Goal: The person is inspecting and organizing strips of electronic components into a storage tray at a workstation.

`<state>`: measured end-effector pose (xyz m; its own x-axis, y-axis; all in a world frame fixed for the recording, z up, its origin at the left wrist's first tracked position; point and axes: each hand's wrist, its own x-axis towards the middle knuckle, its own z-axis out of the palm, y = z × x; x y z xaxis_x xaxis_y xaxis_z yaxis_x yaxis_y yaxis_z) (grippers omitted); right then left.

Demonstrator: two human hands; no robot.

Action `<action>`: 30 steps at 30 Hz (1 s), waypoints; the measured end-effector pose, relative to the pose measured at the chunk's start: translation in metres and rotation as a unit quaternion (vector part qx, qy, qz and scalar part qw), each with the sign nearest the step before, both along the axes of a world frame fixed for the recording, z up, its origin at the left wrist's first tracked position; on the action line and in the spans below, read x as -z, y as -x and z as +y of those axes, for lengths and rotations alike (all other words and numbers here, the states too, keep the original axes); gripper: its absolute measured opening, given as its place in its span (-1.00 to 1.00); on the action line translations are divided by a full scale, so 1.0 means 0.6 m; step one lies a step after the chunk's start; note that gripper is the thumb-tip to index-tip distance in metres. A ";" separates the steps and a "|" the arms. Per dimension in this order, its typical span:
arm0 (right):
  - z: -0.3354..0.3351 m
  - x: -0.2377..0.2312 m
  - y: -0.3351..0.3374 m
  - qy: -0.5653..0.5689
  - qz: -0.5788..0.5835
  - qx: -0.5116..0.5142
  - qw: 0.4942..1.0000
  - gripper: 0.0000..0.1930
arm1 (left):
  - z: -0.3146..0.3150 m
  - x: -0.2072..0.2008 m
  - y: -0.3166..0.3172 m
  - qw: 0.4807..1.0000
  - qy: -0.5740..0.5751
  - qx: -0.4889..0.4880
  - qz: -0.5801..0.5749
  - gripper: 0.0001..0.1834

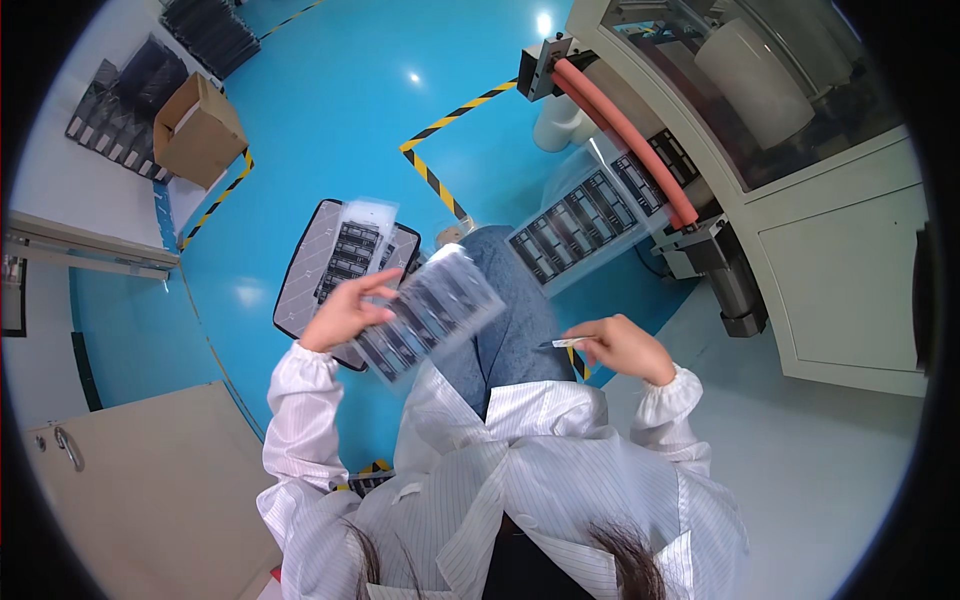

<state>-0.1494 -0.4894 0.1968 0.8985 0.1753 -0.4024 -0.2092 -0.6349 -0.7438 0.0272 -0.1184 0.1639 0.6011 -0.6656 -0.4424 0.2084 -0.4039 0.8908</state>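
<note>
My left hand [350, 310] pinches the edge of a clear plastic sheet [440, 305] with a row of dark rectangular panels. The sheet is tilted over my lap and slightly blurred. In my closed right hand [630, 347] is a small knife [568, 343] with a whitish handle, its dark, thin tip pointing left. Ahead of that hand, a long strip of clear film [575, 228] with similar black panels hangs from the orange-red rollers [630, 145] of a machine. More printed sheets [355, 245] lie piled on a grey quilted pad [297, 290] beyond my left hand.
The machine's pale cabinet [845, 270] stands to the right, with a large white roll [755, 85] behind its window. A dark motor [735, 285] juts out below the rollers. At the far left are a cardboard box [205, 135] and black trays [115, 130]. Yellow-black tape [435, 180] marks the blue floor.
</note>
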 end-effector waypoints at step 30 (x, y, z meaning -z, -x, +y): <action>-0.015 -0.032 -0.054 -0.177 -0.145 0.206 0.951 -0.82 | -0.246 0.012 -0.039 0.971 0.217 0.074 0.073 -0.32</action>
<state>-0.1167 -0.4984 0.2161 0.9844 -0.1382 -0.1091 -0.1404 -0.2419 -0.9601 0.0508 -0.2661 0.1566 0.4370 -0.8823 -0.1747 0.3136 -0.0326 0.9490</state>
